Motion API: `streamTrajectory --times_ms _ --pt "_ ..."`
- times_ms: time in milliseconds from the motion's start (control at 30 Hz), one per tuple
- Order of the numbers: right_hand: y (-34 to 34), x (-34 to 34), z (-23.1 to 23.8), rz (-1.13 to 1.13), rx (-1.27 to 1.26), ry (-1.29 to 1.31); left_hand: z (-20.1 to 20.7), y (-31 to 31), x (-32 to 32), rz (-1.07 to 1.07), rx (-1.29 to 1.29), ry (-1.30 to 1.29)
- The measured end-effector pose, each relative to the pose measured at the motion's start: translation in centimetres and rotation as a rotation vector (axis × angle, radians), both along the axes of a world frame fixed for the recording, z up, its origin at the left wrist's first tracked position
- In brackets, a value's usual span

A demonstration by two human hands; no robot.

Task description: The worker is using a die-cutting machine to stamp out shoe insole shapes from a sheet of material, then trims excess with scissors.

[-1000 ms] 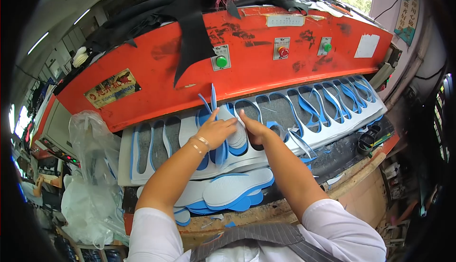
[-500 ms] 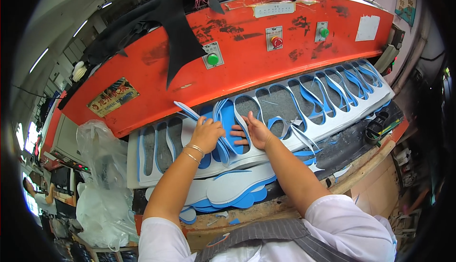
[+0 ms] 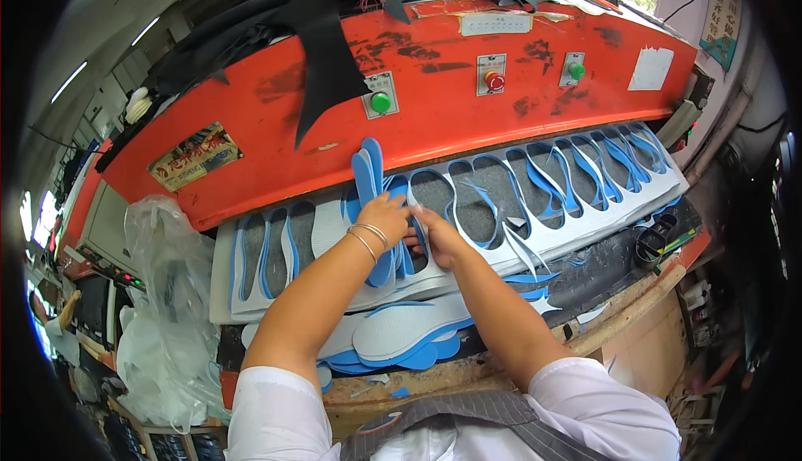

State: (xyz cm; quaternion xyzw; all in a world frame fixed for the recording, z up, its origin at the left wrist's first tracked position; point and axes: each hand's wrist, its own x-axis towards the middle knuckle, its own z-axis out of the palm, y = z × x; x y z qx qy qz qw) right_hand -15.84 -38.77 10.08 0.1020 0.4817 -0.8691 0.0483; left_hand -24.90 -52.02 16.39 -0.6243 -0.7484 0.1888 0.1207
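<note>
My left hand [image 3: 384, 220] is closed round a stack of blue insoles [image 3: 368, 168], tilted upright, their rounded ends standing above and below my fingers. Close beside it, my right hand [image 3: 439, 239] has its fingers bent against more blue insoles in a cut-out, the fingertips partly hidden. Both hands are over a thick stack of white and blue foam sheets [image 3: 434, 275] with a row of insole-shaped holes. Several cut insoles [image 3: 401, 331], white on top and blue beneath, lie in a pile on the near side.
A red machine beam [image 3: 276, 139] with green and red buttons stands behind the sheets. Black material [image 3: 330, 60] hangs over it. Clear plastic bags [image 3: 171, 327] sit at the left. Blue and white scraps and a black round holder [image 3: 654, 242] lie on the right of the bench.
My left hand has moved right and turned its insole stack more upright. The right hand, open before, has come in against the insoles with its fingers bent. The view has shifted slightly.
</note>
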Motion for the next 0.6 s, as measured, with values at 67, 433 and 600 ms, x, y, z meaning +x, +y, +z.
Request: streamTrajectory --times_ms 67,433,600 --pt "-0.4 0.8 -1.0 -0.032 -0.244 0.074 -0.4 -0.7 -0.9 -0.046 -0.131 -0.077" --pt "-1.0 0.0 -2.6 -0.656 0.417 0.298 3.0 -8.3 3.3 -0.143 0.457 -0.215" --pt "-4.5 -3.6 3.3 -0.726 1.040 0.348 7.0 -16.2 9.5 0.104 0.653 -0.311"
